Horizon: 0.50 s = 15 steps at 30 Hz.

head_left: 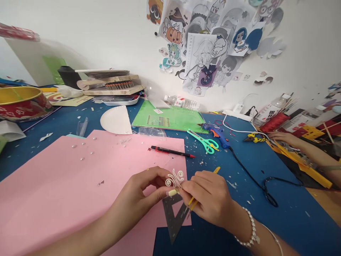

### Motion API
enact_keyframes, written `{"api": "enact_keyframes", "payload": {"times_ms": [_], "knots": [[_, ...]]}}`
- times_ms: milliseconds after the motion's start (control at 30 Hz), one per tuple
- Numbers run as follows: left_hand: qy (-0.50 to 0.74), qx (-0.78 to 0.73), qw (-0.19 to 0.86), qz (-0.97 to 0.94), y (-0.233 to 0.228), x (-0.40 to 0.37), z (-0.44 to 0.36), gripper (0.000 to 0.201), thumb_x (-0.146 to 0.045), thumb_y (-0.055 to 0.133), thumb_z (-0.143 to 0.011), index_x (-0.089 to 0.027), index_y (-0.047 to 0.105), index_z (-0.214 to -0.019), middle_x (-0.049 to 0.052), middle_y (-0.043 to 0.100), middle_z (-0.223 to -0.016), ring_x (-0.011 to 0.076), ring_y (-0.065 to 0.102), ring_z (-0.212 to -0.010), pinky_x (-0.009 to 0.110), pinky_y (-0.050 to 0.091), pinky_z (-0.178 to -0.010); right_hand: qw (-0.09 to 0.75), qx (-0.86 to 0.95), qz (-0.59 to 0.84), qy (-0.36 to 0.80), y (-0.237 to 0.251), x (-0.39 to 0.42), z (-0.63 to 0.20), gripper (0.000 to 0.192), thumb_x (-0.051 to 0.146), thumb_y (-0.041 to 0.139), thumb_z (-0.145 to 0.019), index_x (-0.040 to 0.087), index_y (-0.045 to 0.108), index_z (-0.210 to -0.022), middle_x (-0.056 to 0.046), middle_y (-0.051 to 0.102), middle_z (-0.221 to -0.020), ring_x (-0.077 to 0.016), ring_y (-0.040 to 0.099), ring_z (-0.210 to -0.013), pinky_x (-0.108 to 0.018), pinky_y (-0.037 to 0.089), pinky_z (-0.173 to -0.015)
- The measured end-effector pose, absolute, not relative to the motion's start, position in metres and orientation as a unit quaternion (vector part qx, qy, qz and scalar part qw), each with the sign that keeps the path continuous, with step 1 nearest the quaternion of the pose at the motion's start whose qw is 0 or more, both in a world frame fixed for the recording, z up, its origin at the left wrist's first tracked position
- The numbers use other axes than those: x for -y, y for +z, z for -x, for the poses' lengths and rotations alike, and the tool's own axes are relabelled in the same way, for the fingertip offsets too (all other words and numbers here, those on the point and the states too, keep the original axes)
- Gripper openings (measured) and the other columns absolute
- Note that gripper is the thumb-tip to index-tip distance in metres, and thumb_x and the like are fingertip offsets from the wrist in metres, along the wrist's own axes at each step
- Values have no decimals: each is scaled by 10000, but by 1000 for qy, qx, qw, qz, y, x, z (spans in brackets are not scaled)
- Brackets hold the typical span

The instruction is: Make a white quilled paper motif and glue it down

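Observation:
My left hand [145, 192] pinches a small white curled paper ornament [174, 179] between thumb and fingers. My right hand [207, 197] meets it from the right, fingertips on the same ornament, and also grips a thin yellow tool [192, 203] whose other end sticks out above the knuckles. Both hands hover over the right edge of a large pink paper sheet [66, 192]. A dark triangular ruler [173, 220] lies directly under them.
A red-tipped black pencil [172, 152], mint scissors [205, 141] and a blue glue gun [217, 133] with its black cord [255, 181] lie beyond on the blue table [279, 213]. Green sheet [173, 119], white paper semicircle [116, 121] behind. Another person's hand [282, 138] works at the right.

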<state>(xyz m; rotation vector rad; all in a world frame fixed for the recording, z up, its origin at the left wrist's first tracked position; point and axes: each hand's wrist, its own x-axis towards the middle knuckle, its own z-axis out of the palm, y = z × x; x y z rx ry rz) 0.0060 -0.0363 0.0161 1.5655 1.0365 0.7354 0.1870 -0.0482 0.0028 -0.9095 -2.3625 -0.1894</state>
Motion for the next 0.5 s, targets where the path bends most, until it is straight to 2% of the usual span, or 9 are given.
{"api": "enact_keyframes", "payload": {"times_ms": [200,367,500], "knots": [[293,-434,578,-626,17,37,-6,102,-247,535,-737,-180,580,-675,-23,568,-641,129,520,-626,200,404,-584,300,901,310,-42,3,48,-185,254,267,453,-812,163,521,-591,16,476,-489,-95,398,-472,-257,237,-458],[288,-437,553,-648,20,37,-6,111,-233,545,-728,-182,596,-643,-21,567,-624,131,511,-610,199,389,-570,379,859,329,100,13,42,-194,289,362,456,-805,158,530,-613,21,496,-477,-73,408,-447,-207,295,-449],[279,-418,539,-676,21,37,-6,104,-228,558,-725,-191,612,-644,-16,574,-615,136,509,-612,206,382,-583,370,841,347,186,20,37,-202,118,250,483,-794,174,568,-822,11,592,-631,-58,486,-502,-168,367,-487]]}}
